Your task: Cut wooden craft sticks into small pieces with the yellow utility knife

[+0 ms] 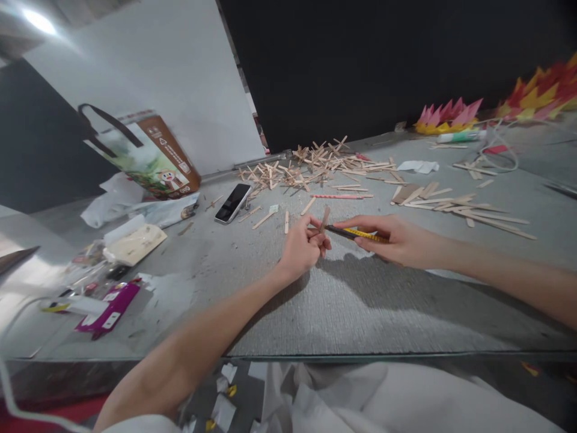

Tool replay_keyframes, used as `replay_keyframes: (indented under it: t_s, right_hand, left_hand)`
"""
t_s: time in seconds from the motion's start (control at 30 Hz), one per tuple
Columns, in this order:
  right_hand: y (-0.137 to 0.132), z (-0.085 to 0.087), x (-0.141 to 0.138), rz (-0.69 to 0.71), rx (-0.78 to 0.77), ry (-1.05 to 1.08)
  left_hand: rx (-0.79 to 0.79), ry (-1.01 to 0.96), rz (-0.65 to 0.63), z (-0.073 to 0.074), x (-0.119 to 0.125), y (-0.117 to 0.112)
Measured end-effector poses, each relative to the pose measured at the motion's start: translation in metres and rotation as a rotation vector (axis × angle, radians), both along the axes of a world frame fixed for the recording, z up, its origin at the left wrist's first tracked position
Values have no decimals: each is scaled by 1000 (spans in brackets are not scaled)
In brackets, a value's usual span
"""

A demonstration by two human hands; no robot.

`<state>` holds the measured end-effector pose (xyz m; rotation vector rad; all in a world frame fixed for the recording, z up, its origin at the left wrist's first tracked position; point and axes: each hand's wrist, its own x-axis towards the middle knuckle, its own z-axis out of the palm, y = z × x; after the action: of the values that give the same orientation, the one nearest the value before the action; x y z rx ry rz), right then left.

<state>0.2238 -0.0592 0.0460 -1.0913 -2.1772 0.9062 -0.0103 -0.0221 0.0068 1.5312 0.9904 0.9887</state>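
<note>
Pinched in the fingers of my left hand point(304, 245) is a short wooden craft stick point(325, 219), held roughly upright above the grey table. My right hand point(390, 239) grips a black and yellow utility knife point(354, 234), whose front end points left and reaches the stick. Whether its blade is cutting into the wood I cannot tell. Several loose craft sticks lie just beyond my left hand, along with a red-and-white striped pencil-like rod point(337, 196).
A heap of craft sticks point(311, 165) lies at the back, with a fanned bunch point(464, 210) at right. A phone point(233, 203), a printed bag point(148, 153) and a purple packet point(108, 310) are on the left. Paper flowers point(448, 117) and a glue tube point(460, 136) stand back right.
</note>
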Motion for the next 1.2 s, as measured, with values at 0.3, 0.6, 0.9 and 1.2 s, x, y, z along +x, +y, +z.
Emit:
replay_keyframes:
  t_s: [0.3, 0.6, 0.9, 1.2]
  right_hand:
    - [5, 0, 5, 57, 75, -42]
    - [8, -17, 0, -62, 188, -130]
    - [6, -34, -8, -208, 609, -55]
    - [17, -42, -4, -5, 979, -263]
  left_hand:
    - [-35, 18, -20, 0, 0, 1]
    - [-8, -49, -4, 7, 3, -2]
    - [13, -128, -119, 1, 8, -8]
    - [46, -129, -219, 7, 4, -9]
